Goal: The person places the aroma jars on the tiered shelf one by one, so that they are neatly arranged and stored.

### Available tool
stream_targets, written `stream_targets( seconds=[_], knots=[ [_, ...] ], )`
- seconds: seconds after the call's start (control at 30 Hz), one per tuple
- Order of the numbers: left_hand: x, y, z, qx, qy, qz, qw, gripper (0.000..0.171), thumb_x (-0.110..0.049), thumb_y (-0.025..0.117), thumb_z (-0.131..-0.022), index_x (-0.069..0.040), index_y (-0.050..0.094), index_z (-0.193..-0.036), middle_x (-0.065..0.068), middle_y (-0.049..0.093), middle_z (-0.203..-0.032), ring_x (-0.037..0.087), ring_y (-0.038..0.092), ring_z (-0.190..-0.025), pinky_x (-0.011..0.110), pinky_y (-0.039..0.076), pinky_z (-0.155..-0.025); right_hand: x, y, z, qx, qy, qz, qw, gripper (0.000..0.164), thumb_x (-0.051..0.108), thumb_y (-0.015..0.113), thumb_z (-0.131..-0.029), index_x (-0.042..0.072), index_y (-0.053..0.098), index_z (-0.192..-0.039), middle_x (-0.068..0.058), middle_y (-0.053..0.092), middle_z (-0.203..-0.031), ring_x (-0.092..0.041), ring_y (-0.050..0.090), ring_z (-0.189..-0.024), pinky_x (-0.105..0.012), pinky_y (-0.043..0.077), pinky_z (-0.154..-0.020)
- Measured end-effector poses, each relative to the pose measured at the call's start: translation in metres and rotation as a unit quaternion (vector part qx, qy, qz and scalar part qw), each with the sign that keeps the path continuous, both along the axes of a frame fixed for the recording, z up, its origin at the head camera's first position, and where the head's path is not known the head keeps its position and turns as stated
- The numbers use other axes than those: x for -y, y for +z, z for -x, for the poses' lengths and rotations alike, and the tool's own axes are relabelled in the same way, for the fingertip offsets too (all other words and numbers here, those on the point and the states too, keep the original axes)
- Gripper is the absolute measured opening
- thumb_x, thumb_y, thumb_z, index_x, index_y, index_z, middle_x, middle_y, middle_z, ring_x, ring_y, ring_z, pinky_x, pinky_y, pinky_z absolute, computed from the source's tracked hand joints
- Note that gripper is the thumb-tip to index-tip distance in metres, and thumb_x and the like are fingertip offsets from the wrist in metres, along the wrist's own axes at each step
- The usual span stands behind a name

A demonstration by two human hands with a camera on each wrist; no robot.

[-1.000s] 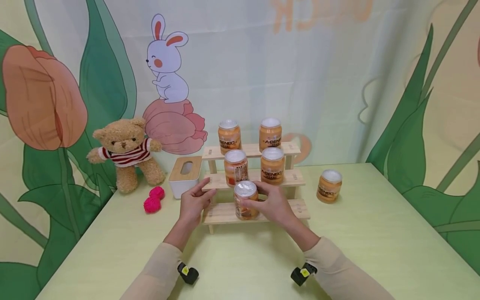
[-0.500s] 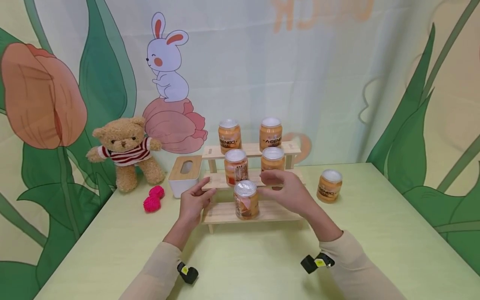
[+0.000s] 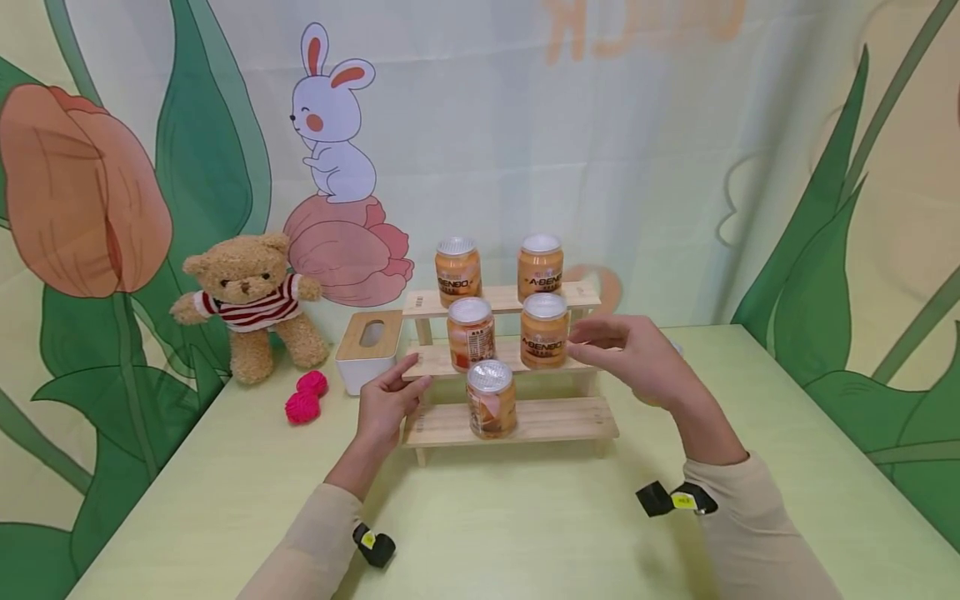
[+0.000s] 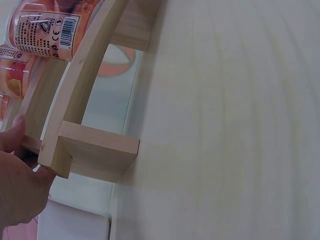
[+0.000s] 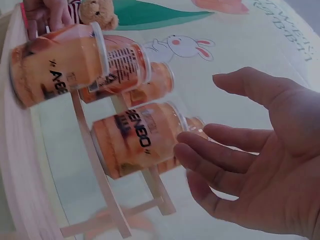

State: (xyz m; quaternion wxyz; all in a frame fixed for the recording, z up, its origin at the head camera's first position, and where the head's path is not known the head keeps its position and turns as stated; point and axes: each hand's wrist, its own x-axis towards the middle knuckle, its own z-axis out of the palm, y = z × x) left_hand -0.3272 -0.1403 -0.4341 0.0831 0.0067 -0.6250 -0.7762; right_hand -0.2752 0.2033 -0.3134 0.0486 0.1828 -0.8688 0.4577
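A three-step wooden display stand (image 3: 555,421) bears several orange-labelled cans with silver lids. Two cans are on the top step, two on the middle one, and a single can (image 3: 492,400) on the lowest. My left hand (image 3: 386,410) grips the left end of the middle step, thumb and fingers around the board (image 4: 55,150) in the left wrist view. My right hand (image 3: 637,362) holds nothing, its fingers spread and lightly bent beside the right can (image 3: 544,332) of the middle step. In the right wrist view the fingertips come near that can's (image 5: 142,140) lid end.
Another can stands on the table right of the stand, mostly hidden behind my right hand. To the left are a tissue box (image 3: 367,354) with a wooden lid, pink yarn balls (image 3: 303,407) and a teddy bear (image 3: 251,304). A printed curtain (image 3: 660,167) hangs behind.
My right hand has let go of the can on the lowest step and moved right and up, past the middle step's right can. My left hand stays at the stand.
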Motion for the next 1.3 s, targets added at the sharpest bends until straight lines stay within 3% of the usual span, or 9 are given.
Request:
stream_targets(
  seconds=[0.37,0.8,1.17,1.3],
  knots=[
    [0.000,0.001,-0.001,0.005,0.007,0.005,0.9999,0.048,0.004,0.074,-0.088,-0.005,0.064,-0.135,-0.002,0.069,-0.076,0.010,0.055,-0.064,0.021,0.042,-0.055,-0.027,0.003,0.003,-0.013,-0.048,-0.014,0.999,0.059,0.039,0.073,-0.092,0.005,0.058,-0.138,-0.014,0.062,-0.131,-0.031,0.056,-0.119,-0.051,0.046,-0.093],
    [0.001,0.002,-0.001,0.010,0.008,0.013,0.9998,0.048,0.002,0.074,-0.088,-0.006,0.064,-0.135,-0.002,0.070,-0.078,0.009,0.055,-0.065,0.021,0.043,-0.057,-0.065,-0.019,0.025,-0.028,-0.126,0.032,0.991,0.068,0.036,0.072,-0.093,0.001,0.048,-0.146,-0.021,0.053,-0.140,-0.039,0.046,-0.128,-0.053,0.043,-0.095],
    [0.000,0.000,0.001,0.012,0.009,0.007,0.9999,0.049,0.003,0.074,-0.088,-0.006,0.064,-0.134,-0.003,0.070,-0.078,0.008,0.056,-0.064,0.019,0.042,-0.054,-0.093,-0.063,0.052,-0.021,-0.189,0.059,0.980,0.072,0.030,0.070,-0.094,-0.004,0.040,-0.149,-0.025,0.045,-0.147,-0.043,0.039,-0.134,-0.059,0.037,-0.104],
    [-0.001,0.001,0.001,0.008,0.009,0.003,0.9999,0.049,0.003,0.075,-0.087,-0.006,0.064,-0.134,-0.002,0.070,-0.077,0.009,0.055,-0.063,0.020,0.041,-0.054,-0.103,-0.078,0.059,-0.005,-0.194,0.061,0.979,0.076,0.031,0.072,-0.092,-0.005,0.037,-0.150,-0.027,0.041,-0.149,-0.045,0.035,-0.136,-0.060,0.035,-0.105]
  ],
)
